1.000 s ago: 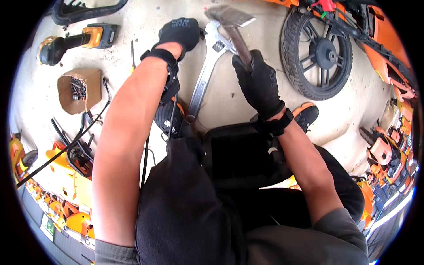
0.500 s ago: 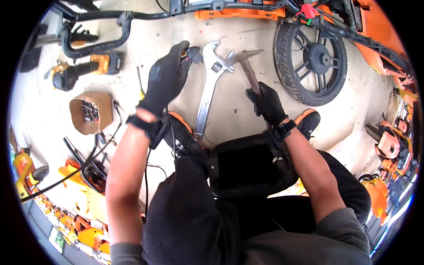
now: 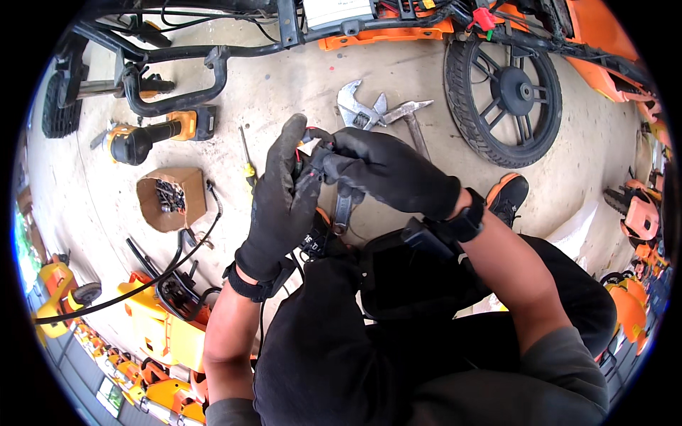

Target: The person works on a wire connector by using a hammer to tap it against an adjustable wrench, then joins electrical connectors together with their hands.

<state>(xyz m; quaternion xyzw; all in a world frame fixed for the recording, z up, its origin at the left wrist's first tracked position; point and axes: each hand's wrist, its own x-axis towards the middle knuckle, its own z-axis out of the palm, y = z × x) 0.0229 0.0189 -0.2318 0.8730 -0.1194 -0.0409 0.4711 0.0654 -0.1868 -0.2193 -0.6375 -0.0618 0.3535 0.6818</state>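
Both gloved hands meet in front of me around a small dark part with red and white bits [image 3: 310, 147]; its exact kind is hidden by the fingers. My left hand [image 3: 277, 206] is closed on it from the left. From the right, my right hand [image 3: 394, 170] pinches at the same part. Beneath the hands a large silver adjustable wrench [image 3: 353, 103] lies on the floor, its handle partly covered by my right hand. A hammer [image 3: 415, 131] rests beside the wrench's jaws, its head touching or close to them.
A black-spoked wheel [image 3: 513, 91] stands at the far right, under a vehicle frame [image 3: 241, 51]. On the left are an orange-and-black power tool [image 3: 153, 135], a cardboard box [image 3: 192, 199] of small metal pieces and a yellow-handled screwdriver [image 3: 247, 160]. A black bag [image 3: 412, 284] lies between my legs.
My right hand has let go of the hammer, now lying on the floor, and moved left to the small part. My left hand has drawn nearer to me with that part.
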